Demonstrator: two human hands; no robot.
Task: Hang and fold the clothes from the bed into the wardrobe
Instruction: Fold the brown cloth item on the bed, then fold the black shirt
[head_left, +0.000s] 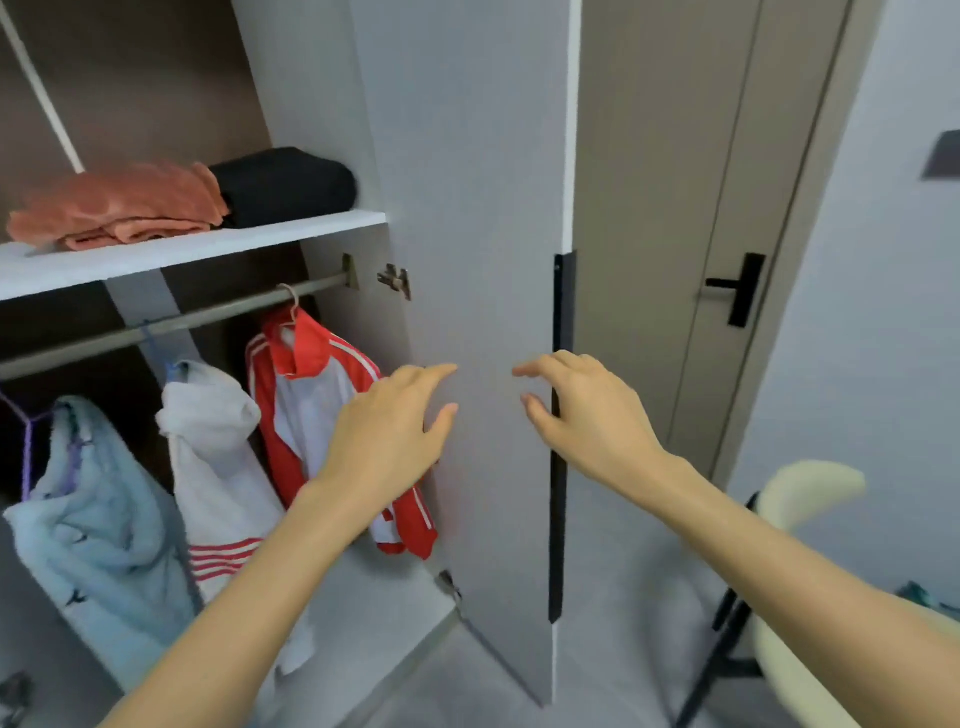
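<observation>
Two bare hands reach toward the open door (483, 234) of a wardrobe (156, 104). The left hand (387, 431), fingers loosely spread and grasping nothing, hovers at the door's inner face. The right hand (587, 415), fingers relaxed and slightly bent, sits just beside the black handle strip (561, 312); contact cannot be told. On the rail (208, 319) hang a red jacket (301, 395) at the right end, a white hoodie (218, 457) mid-rail and a blue garment (98, 519) at left. An orange cloth (119, 205) and a black garment (285, 184) lie folded on the shelf (208, 247) above.
</observation>
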